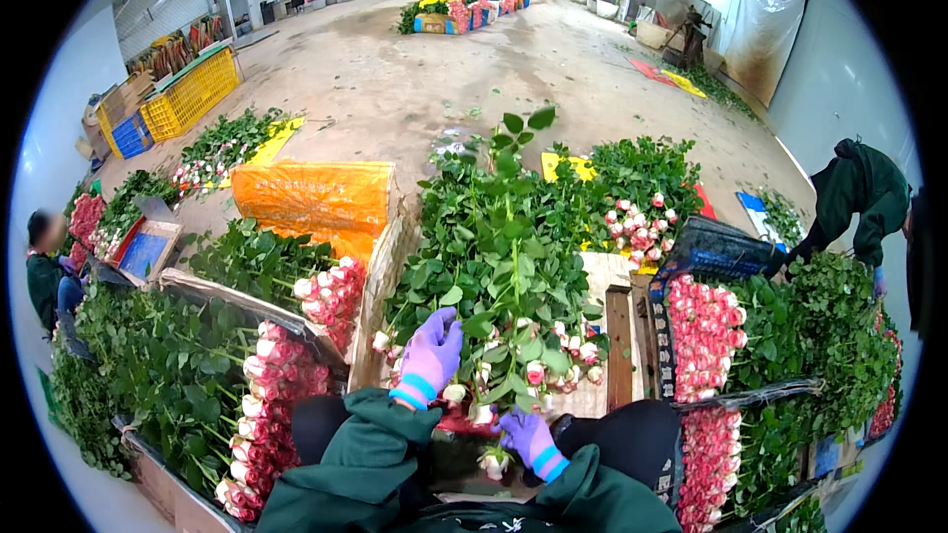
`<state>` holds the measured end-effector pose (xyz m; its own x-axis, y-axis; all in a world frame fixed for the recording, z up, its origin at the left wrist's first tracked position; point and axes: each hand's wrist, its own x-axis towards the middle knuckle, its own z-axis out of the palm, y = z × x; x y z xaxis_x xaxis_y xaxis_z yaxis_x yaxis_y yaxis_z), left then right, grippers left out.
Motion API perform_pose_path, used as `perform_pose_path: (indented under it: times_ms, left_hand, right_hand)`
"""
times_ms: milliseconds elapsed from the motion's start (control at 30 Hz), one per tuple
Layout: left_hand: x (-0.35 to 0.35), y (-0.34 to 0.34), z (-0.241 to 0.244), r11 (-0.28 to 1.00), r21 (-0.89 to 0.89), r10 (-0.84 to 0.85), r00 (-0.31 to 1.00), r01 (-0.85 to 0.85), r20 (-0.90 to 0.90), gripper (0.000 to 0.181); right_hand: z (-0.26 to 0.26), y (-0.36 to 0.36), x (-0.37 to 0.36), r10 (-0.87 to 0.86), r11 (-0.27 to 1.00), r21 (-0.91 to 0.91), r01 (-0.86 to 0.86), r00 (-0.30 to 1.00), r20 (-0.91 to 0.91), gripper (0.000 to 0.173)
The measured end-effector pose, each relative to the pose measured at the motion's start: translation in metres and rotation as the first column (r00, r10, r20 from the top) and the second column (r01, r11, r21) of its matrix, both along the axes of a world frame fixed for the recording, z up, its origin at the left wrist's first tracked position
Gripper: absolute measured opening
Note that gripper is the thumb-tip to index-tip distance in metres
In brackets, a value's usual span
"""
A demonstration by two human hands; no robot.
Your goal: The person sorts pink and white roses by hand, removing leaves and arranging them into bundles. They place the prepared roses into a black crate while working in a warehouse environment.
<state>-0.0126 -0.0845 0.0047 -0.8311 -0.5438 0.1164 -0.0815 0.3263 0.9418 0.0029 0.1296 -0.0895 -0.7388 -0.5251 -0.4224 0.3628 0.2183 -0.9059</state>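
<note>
My right hand (526, 438), in a purple glove with a blue cuff, grips a rose stem close below its bloom. The white-pink rose bloom (492, 463) hangs head down toward me, and its leafy stem (516, 266) runs away over the pile. My left hand (432, 349), gloved alike, is raised beside the foliage with its fingers loosely curled. Leaves lie close to its fingertips; whether it pinches one is unclear. Under and beyond both hands spreads a heap of leafy roses (444, 259), its white and pink blooms (535, 372) facing me.
Packed rose bundles stand at my left (255, 414) and right (703, 340). An orange sheet (315, 196) rises at front left, and a wooden slat (619, 348) lies right of the heap. One person (48, 259) sits far left; another (859, 192) bends over at right.
</note>
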Motion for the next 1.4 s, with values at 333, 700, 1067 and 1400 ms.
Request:
perform_pose_path:
  times_ms: [333,700,1067,1400]
  left_hand:
    - [0.085,0.038,0.023,0.865,0.500,-0.015,0.999,0.034,-0.042,0.026]
    - [0.067,0.092,0.102,0.662,0.549,-0.281,0.848,0.511,-0.450,0.038]
    - [0.028,0.120,0.075,0.843,0.406,-0.239,0.921,0.353,-0.307,0.037]
    - [0.021,0.091,-0.012,0.916,0.383,-0.104,0.993,0.121,-0.064,0.035]
  right_hand:
    - [0.067,-0.023,-0.030,0.059,0.963,-0.266,0.037,0.937,0.343,0.017]
    - [0.163,-0.016,-0.073,0.098,0.606,-0.738,0.295,0.894,0.437,0.027]
    - [0.170,0.067,-0.150,0.168,0.634,-0.745,0.209,0.903,0.396,0.036]
    - [-0.060,0.235,-0.170,0.139,0.571,0.717,0.398,0.814,-0.563,0.036]
